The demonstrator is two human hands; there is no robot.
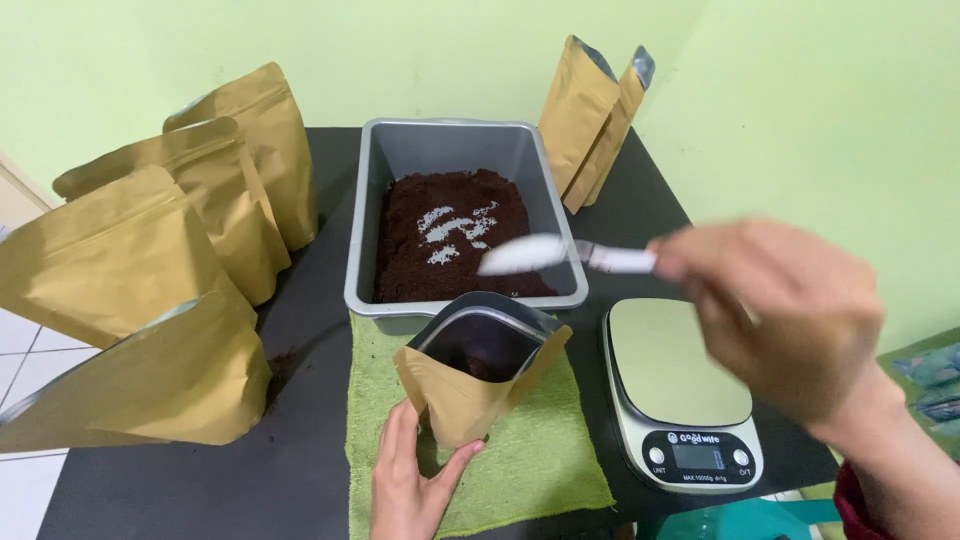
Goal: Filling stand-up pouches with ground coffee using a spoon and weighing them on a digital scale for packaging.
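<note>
On a black table, a left hand [415, 480] steadies an open kraft pouch [478, 375] standing on a green towel [540, 460]
Right hand [790, 310] grips a white spoon [560, 255], blurred, over a grey tray of dark grounds [450, 240]; keeping the pouch mouth wide and upright would likely limit spills

- The left hand [412, 478] holds an open gold bag [478, 372] standing on a green cloth [540, 460].
- The right hand [790, 310] holds a white spoon [560, 254] over a gray tray [455, 150] of dark brown powder [445, 240].
- A small scale [680, 390] sits on the black desk [300, 480], beside the cloth.
</note>
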